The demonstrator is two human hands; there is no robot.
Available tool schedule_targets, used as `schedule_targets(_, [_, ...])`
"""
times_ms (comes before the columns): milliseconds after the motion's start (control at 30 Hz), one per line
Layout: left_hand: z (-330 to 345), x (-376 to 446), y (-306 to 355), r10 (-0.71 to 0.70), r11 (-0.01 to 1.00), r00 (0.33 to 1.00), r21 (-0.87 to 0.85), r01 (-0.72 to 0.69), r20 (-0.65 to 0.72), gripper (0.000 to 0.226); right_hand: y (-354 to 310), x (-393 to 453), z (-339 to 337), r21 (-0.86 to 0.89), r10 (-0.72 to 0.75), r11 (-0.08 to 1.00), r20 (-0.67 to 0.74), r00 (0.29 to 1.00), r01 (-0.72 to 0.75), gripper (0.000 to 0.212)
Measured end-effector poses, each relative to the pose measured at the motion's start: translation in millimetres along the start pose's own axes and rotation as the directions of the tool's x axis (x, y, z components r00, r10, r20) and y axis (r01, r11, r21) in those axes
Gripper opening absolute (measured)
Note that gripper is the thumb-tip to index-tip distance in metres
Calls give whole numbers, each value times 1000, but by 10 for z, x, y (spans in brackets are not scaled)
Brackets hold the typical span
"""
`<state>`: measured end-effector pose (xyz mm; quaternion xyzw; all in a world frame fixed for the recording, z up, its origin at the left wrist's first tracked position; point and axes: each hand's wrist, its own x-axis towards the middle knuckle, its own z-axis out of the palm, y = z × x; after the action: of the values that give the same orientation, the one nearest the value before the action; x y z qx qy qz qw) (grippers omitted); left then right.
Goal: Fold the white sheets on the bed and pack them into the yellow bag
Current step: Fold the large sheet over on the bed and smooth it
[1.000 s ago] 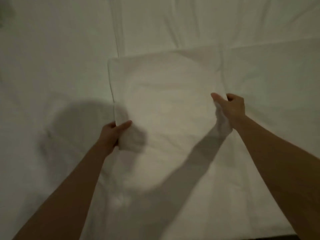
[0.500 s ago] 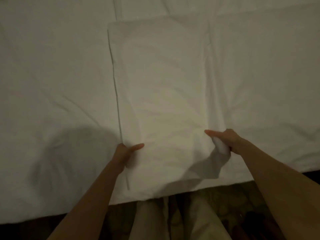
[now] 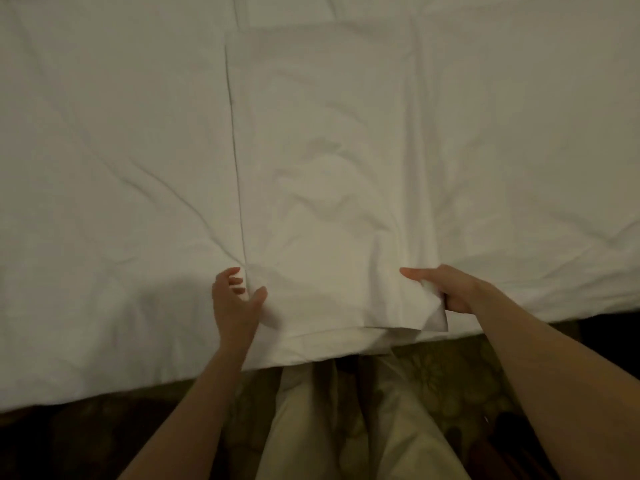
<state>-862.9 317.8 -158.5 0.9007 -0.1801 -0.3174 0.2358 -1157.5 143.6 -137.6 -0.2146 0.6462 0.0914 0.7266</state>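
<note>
Bed covered in white, wrinkled at left. Left hand sits at near-left corner of folded white sheet, thumb & fingers loosely curled round the sheet's edge. Sheet lies flat mid-bed, long side running away from the person, near edge close to bed's edge. Right hand pinches near-right corner, thumb on top, corner lifted & curled. Light trousers & patterned floor below. Yellow bag not in view.

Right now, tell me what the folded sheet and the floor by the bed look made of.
Folded sheet: thin woven fabric, likely cotton, matte white; it creases softly and bunches where the left hand and right hand pinch it. Floor: probably patterned carpet, dull floral print; too dim to be sure.
</note>
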Motion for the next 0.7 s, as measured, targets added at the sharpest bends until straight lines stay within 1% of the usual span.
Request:
schedule_targets(33, [54, -143, 75, 79, 997, 995, 3, -79, -67, 37, -2, -20, -7, 16, 0, 1000, 21, 1000, 0, 39])
schedule_targets(67, [121, -315, 200, 109, 994, 990, -19, -111, -89, 25, -5, -40, -22, 33, -6, 999, 45, 999, 5, 40])
schedule_targets(100, [209, -493, 301, 71, 992, 997, -107, -74, -32, 9, -17, -70, -39, 47, -13, 999, 64, 998, 10, 40])
schedule_targets(133, [307, -659, 387, -66, 961, 988, -257, 100, 138, 18, -27, -100, -67, 55, -18, 998, 84, 996, 13, 43])
schedule_targets(167, [407, -834, 458, -220, 855, 883, -355, 379, 414, 32, -38, -124, -94, 56, -20, 998, 107, 994, 14, 47])
schedule_targets(200, [501, -995, 484, -293, 703, 659, -311, 639, 693, 39, -47, -134, -121, 56, -18, 998, 129, 991, 11, 54])
schedule_targets(233, [570, -1141, 496, -258, 585, 425, -210, 784, 868, 42, -53, -150, -134, 66, -23, 998, 155, 988, 12, 65])
schedule_targets(267, [633, -1235, 494, -200, 508, 297, -160, 846, 934, 52, -56, -152, -151, 84, -30, 996, 173, 984, 15, 78])
schedule_targets(300, [688, -1289, 481, -164, 412, 280, -192, 891, 946, 64, -57, -143, -166, 93, -32, 996, 181, 983, 16, 84])
schedule_targets(333, [722, -1282, 479, -160, 250, 352, -307, 918, 922, 69, -59, -132, -177, 85, -32, 996, 183, 983, 16, 79])
schedule_targets(367, [738, -1217, 478, -200, 67, 462, -458, 886, 864, 68, -62, -120, -185, 72, -29, 997, 178, 984, 16, 67])
schedule_targets(400, [726, -1122, 496, -268, -58, 553, -586, 808, 789, 60, -68, -112, -194, 63, -22, 998, 168, 985, 12, 55])
schedule_targets(433, [700, -1010, 492, -315, -130, 610, -670, 731, 727, 53, -75, -109, -198, 49, -16, 999, 157, 988, 8, 49])
schedule_targets(467, [656, -892, 481, -357, -159, 641, -720, 675, 679, 48, -80, -95, -206, 31, -11, 1000, 150, 989, 7, 46])
schedule_targets(500, [606, -801, 460, -385, -176, 654, -747, 641, 652, 47, -83, -87, -205, 13, -7, 1000, 151, 989, 5, 46])
schedule_targets(533, [569, -734, 404, -409, -190, 653, -759, 622, 637, 47, -83, -81, -200, -1, -3, 1000, 150, 989, 3, 47])
schedule_targets(633, [513, -711, 349, -476, -232, 620, -769, 596, 624, 43, -83, -91, -191, -20, -2, 1000, 131, 991, 5, 48])
schedule_targets(700, [552, -757, 358, -561, -296, 571, -789, 538, 599, 44, -85, -104, -205, -24, -2, 1000, 148, 989, 6, 58])
